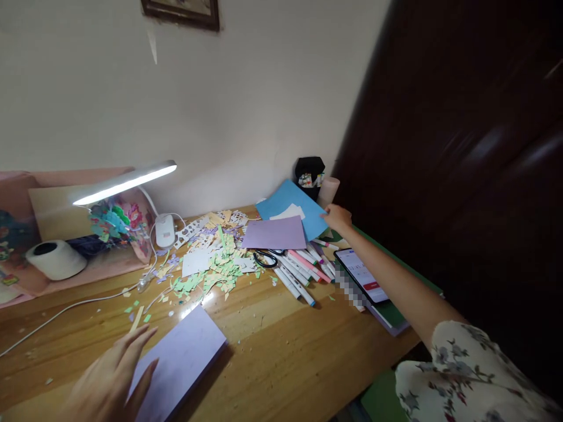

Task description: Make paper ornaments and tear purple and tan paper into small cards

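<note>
Blue sheet (304, 199) partly under purple paper (275, 232)

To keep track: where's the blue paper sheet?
Head view, right of centre: the blue paper sheet is behind the rectangular purple paper sheet, its right corner at the right hand.

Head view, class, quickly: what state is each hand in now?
Left hand: open, partly over the thick purple rectangular block; contact unclear.
Right hand: closed, holding the large blue paper sheet by its right edge.
</note>
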A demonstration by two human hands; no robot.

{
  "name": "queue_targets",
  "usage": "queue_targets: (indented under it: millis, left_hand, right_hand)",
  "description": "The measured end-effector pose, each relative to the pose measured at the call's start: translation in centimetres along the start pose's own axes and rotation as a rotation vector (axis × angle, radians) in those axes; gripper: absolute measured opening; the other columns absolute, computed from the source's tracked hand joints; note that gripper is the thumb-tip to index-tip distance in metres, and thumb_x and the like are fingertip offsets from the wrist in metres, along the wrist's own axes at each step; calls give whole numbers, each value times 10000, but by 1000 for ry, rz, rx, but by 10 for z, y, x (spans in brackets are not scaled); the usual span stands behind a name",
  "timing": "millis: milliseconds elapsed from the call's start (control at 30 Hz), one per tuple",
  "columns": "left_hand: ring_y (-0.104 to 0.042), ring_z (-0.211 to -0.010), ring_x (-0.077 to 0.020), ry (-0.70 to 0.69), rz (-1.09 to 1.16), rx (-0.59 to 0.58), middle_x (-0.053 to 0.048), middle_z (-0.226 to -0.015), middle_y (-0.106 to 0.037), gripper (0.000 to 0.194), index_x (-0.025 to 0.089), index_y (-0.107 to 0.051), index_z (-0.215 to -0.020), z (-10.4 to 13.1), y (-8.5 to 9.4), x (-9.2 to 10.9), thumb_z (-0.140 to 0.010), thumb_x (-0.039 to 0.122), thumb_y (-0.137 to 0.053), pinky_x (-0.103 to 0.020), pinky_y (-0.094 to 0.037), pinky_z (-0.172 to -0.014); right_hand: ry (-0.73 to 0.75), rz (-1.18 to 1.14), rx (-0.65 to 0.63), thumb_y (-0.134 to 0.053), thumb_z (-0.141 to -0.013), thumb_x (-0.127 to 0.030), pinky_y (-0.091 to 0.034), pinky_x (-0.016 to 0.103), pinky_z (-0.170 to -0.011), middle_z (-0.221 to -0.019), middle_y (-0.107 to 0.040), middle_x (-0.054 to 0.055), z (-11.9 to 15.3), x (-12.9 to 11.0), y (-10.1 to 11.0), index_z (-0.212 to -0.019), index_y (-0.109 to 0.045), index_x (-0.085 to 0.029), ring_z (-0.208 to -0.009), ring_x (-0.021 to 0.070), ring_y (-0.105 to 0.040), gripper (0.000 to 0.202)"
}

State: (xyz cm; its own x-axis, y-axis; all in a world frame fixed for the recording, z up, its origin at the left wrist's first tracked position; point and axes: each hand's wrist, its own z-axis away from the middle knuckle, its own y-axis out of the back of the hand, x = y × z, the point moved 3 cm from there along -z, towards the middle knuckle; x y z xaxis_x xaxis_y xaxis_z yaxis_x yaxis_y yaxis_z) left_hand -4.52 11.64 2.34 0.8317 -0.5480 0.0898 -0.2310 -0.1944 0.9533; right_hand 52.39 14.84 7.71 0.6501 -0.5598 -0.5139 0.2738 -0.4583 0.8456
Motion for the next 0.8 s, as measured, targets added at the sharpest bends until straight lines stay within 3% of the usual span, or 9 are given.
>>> queue_targets:
  millis: [200, 367, 500, 600, 700, 800]
  left_hand:
    - [-660, -884, -204, -192, 149, -44, -22, -1106, -634, 309, 270, -514, -1099, -31, 18, 89, -856, 427, -404, -317, -550, -728]
    - [-626, -940, -177, -412, 287, -69, 3, -1104, -616, 252, 289, -499, -1092, -59, 27, 166, -886, 341, -364, -301, -530, -786]
    - [-592, -915, -162, -780, 307, -188, -20, -1002, -634, 271, 221, -552, -1034, -85, 22, 262, -914, 237, -310, -299, -493, -808]
    - [-570, -931, -186, -975, 253, -209, -58, -1004, -621, 280, 168, -578, -1015, -101, 1, 348, -906, 287, -350, -306, -465, -822]
    - [-553, -952, -244, -1083, 170, -193, -131, -992, -612, 324, 92, -604, -977, -112, -29, 424, -866, 340, -426, -349, -439, -810]
    - [-527, -1001, -294, -1132, 97, -196, -197, -1024, -598, 370, 20, -611, -997, -119, -54, 473, -793, 322, -547, -377, -404, -830]
  right_hand:
    - [110, -36, 254, -619, -793, -254, -454, 315, -717, -788, -615, 28, 6, -9, 66, -827, -602, -159, -766, 169, -574, 103]
    - [144, -171, 449, -590, -794, -265, -454, 269, -609, -768, -607, 21, 40, 28, 134, -869, -588, -155, -629, 122, -536, 133]
    - [71, -295, 594, -598, -772, -296, -489, 303, -729, -892, -630, 40, 85, 89, 186, -898, -619, -172, -805, 165, -579, 178]
    - [-84, -413, 675, -556, -780, -365, -510, 355, -726, -964, -631, 58, 132, 152, 218, -978, -621, -228, -832, 201, -596, 249]
    - [-292, -533, 567, -645, -674, -373, -543, 359, -626, -865, -666, 66, 189, 218, 233, -868, -666, -274, -724, 225, -631, 219]
    - [-486, -602, 446, -682, -571, -278, -554, 362, -555, -744, -683, 74, 253, 273, 232, -693, -684, -291, -644, 257, -653, 123]
